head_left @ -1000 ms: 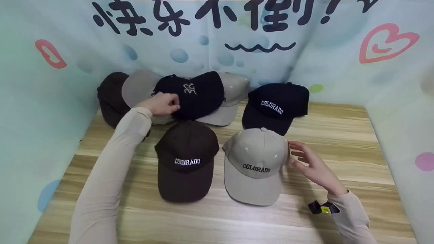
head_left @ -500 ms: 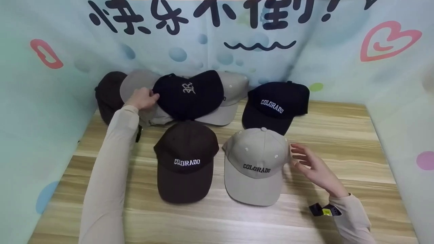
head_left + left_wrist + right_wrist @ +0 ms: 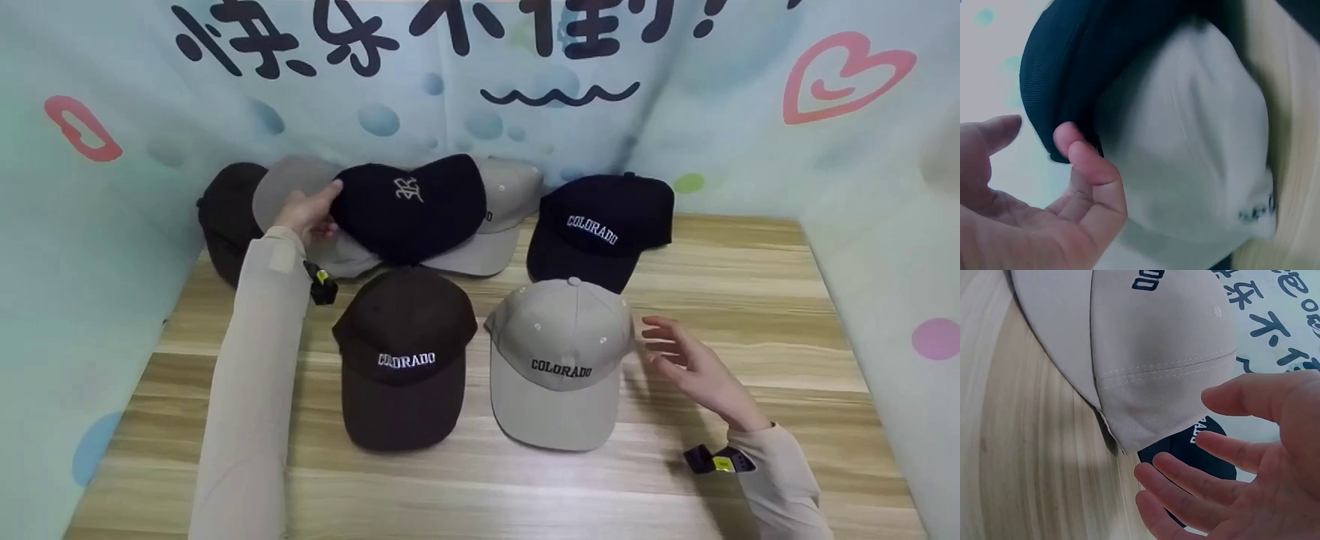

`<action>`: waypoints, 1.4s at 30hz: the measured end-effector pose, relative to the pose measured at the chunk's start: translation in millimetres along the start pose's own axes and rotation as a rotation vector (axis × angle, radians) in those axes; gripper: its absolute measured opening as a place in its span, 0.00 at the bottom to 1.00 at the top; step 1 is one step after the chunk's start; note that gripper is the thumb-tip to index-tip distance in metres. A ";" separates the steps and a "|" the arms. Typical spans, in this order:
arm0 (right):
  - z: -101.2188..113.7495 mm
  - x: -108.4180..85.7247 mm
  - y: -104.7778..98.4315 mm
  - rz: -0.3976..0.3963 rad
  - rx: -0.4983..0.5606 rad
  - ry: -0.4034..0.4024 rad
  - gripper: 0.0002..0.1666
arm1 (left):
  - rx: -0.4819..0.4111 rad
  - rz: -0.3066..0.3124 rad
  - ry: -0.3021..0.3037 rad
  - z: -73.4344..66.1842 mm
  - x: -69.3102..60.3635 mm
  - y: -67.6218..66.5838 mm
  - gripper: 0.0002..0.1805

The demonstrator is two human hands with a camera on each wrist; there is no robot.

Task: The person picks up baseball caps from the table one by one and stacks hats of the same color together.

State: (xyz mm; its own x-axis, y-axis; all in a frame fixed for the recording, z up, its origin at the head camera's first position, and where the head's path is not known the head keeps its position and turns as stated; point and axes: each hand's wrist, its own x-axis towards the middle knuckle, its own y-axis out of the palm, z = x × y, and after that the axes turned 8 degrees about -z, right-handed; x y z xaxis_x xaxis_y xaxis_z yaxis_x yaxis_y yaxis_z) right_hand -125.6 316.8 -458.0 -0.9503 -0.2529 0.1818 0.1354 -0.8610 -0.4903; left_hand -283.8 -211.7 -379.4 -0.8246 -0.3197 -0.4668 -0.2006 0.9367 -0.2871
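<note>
My left hand is at the left edge of a navy cap with an embroidered letter emblem. In the left wrist view, the thumb is apart from the cap, while bent fingers lie against or close to its edge; contact is unclear. Below that edge a light grey cap shows. My right hand has its fingers spread beside a beige COLORADO cap. The right wrist view shows a gap between this hand and the beige cap.
A dark brown COLORADO cap sits left of the beige one. Behind are a navy COLORADO cap, another beige cap partly under the emblem cap, and a dark cap at far left. A printed curtain encloses the wooden table.
My left hand moves left off the front of the navy emblem cap, then turns so the thumb side reaches its left edge. The right hand stays nearly still. The head view shifts slightly.
</note>
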 end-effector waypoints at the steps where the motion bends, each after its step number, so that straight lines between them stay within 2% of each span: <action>1: 0.6 0.4 -0.3 0.002 0.005 0.005 0.29 | -0.037 0.011 -0.024 -1.4 0.1 0.2 0.52; 4: 2.3 1.6 -0.6 0.009 0.011 0.014 0.29 | -0.091 0.050 -0.054 -5.5 -0.8 0.9 0.55; 7: 3.1 2.5 -0.3 0.015 0.014 0.021 0.29 | -0.127 0.077 -0.021 -10.0 -1.6 1.4 0.50; 11: 1.7 2.1 1.1 0.021 0.021 0.020 0.29 | -0.159 0.120 0.069 -17.8 -5.8 1.3 0.29; 13: 0.1 1.7 1.9 0.023 0.026 0.014 0.29 | -0.205 0.147 0.112 -22.1 -10.1 1.2 0.20; 15: -1.0 1.3 2.5 0.025 0.032 0.013 0.28 | -0.274 0.173 0.172 -26.8 -16.1 0.7 0.14; 17: -1.2 0.8 2.7 0.027 0.039 0.016 0.28 | -0.346 0.175 0.262 -32.4 -22.7 0.5 0.12; 20: -1.4 0.3 3.3 0.030 0.057 0.037 0.28 | -0.365 0.159 0.421 -41.8 -32.7 -1.5 0.12; 23: -2.1 0.2 4.6 0.030 0.074 0.059 0.27 | -0.245 0.147 0.549 -50.1 -40.9 -4.8 0.13; 29: -3.6 -0.7 5.5 0.029 0.077 0.068 0.25 | 0.135 0.183 0.686 -61.1 -54.8 -16.5 0.14; 32: -3.1 -1.7 4.1 0.025 0.062 0.062 0.24 | 0.314 0.197 0.781 -66.2 -61.7 -26.2 0.16; 36: -2.8 -1.8 3.3 0.026 0.050 0.063 0.23 | 0.495 0.209 0.886 -72.0 -73.0 -43.7 0.19; 38: -3.3 -0.9 4.4 0.032 0.058 0.067 0.22 | 0.555 0.212 0.904 -73.7 -78.2 -53.1 0.19; 42: -5.0 1.7 7.8 0.043 0.070 0.085 0.22 | 0.612 0.210 0.881 -71.4 -84.7 -73.6 0.18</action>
State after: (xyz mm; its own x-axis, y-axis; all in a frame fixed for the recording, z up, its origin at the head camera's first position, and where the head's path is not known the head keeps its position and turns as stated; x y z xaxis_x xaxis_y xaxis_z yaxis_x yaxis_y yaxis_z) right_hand -127.6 311.9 -465.7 -0.9631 -0.2547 0.0870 0.1934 -0.8797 -0.4344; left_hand -237.0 -243.4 -259.0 -0.9498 0.2809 0.1376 0.0840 0.6529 -0.7528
